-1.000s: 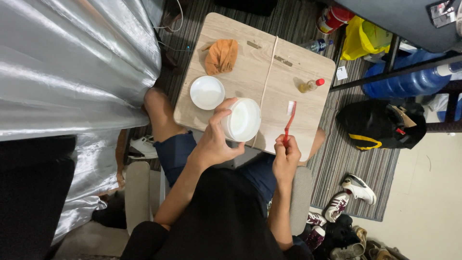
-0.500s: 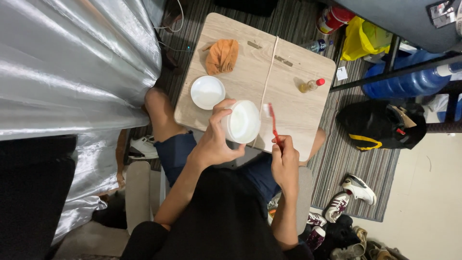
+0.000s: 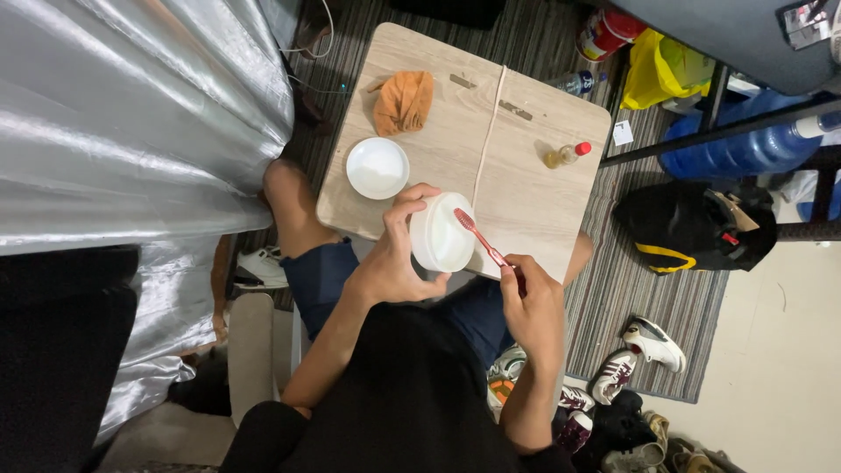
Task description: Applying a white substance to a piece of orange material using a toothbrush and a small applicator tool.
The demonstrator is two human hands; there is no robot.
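Note:
My left hand (image 3: 396, 256) grips a round white container (image 3: 442, 235), tilted toward me over the near edge of a small wooden folding table (image 3: 526, 193). My right hand (image 3: 532, 300) holds a red toothbrush (image 3: 480, 238) by its handle. The brush head rests against the inside of the container. A round white lid (image 3: 378, 167) lies flat on the table to the left of the container.
An orange cloth (image 3: 403, 101) lies at the table's far left, a small red-capped bottle (image 3: 566, 155) at its right. A silver curtain (image 3: 123, 131) hangs on the left. A black bag (image 3: 692, 228), blue water jugs (image 3: 745, 144) and several shoes (image 3: 644, 346) sit on the striped rug.
My right hand swung the toothbrush left from beside the container until its head reached the container's inside. My left hand kept the container in place.

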